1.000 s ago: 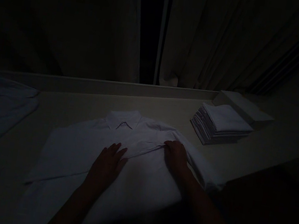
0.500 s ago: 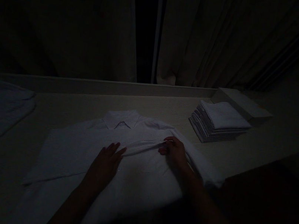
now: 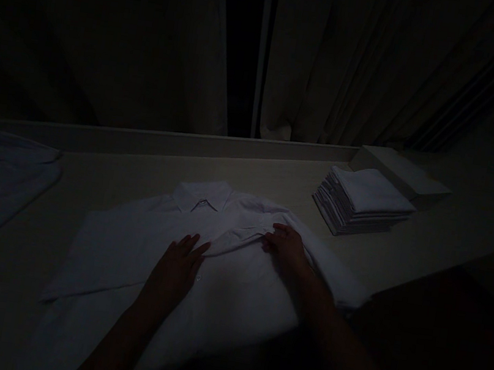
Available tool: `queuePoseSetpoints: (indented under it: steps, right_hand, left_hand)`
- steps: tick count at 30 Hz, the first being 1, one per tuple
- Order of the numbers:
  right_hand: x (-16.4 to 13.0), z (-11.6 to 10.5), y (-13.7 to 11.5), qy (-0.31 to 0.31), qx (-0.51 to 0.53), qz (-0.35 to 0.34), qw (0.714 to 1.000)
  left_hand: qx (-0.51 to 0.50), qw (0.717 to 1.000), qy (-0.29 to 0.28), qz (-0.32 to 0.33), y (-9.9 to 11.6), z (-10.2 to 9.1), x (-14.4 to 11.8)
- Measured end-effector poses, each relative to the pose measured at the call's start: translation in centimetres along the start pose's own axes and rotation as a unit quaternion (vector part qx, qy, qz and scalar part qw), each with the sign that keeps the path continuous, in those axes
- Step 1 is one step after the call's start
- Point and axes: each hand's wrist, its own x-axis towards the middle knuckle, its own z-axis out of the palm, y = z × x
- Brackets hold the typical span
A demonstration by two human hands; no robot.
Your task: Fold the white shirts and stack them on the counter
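Left hand (image 3: 176, 267) flat, fingers spread, on shirt (image 3: 126, 247) at frame center; right hand (image 3: 286, 246) pinches shirt fold; bare table (image 3: 275, 180) behind.

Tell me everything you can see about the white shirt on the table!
The white shirt lies spread out, front up, on the pale table in dim light. It looks like thin woven cloth. Its collar points away, toward the curtains. A fold ridge crosses the chest. The left hand rests flat on the front; the right hand pinches cloth near the shoulder. The near hem fades into shadow.
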Motion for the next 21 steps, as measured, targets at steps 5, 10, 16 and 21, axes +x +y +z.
queuePoseSetpoints:
  steps: [5, 10, 16, 21]
  right_hand:
    - [0.1, -0.4, -0.2, -0.01, -0.009, 0.046, 0.999]
    - [0.5, -0.4, 0.1, -0.034, -0.049, 0.038, 0.998]
    - [1.8, -0.2, 1.0, 0.033, -0.138, -0.014, 0.99]
    - [1.5, -0.3, 1.1, -0.002, -0.25, -0.055, 0.967]
  left_hand:
    - [-0.004, 1.0, -0.003, -0.007, 0.2, -0.2, 0.0]
    - [0.0, 1.0, -0.002, -0.003, 0.2, -0.2, 0.0]
    - [0.014, 0.999, 0.035, 0.029, 0.3, -1.5, -0.4]
    - [0.009, 0.999, 0.052, -0.005, -0.5, -4.1, -1.4]
